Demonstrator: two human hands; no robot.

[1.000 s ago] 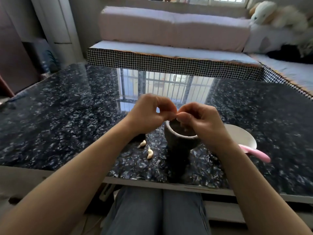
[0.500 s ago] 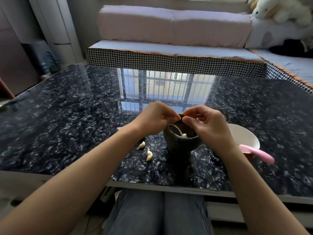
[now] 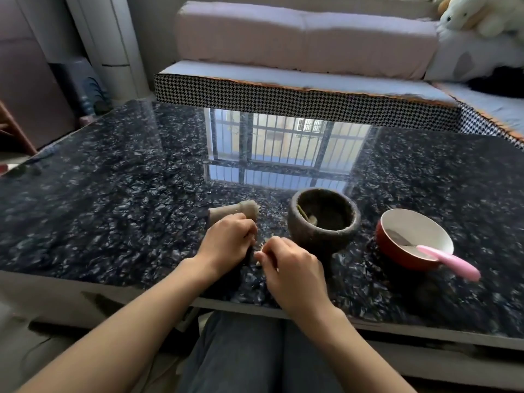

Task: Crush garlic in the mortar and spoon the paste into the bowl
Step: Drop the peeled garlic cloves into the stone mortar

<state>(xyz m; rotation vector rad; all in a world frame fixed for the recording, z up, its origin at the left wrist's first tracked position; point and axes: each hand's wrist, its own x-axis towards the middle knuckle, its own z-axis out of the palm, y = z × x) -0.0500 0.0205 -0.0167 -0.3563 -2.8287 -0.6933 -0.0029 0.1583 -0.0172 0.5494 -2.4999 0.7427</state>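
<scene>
Fingers of left hand (image 3: 226,242) and right hand (image 3: 289,262) now pinch a small pale garlic clove (image 3: 260,249) beside, no longer over, the rough grey stone mortar (image 3: 323,219). One clove lies inside; peeling continues, crushing not begun.

Left hand (image 3: 226,241) and right hand (image 3: 292,268) curled together beside stone mortar (image 3: 323,222), pestle (image 3: 234,212) lying behind, bowl (image 3: 397,248) with pink spoon (image 3: 449,262)

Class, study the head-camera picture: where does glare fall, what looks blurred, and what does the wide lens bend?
Head view: a barred window glares off the glossy table beyond the mortar; the pink spoon in the bowl is smeared, and both hands, left hand and right hand, look soft; the table's near edge and the sofa bow.
</scene>
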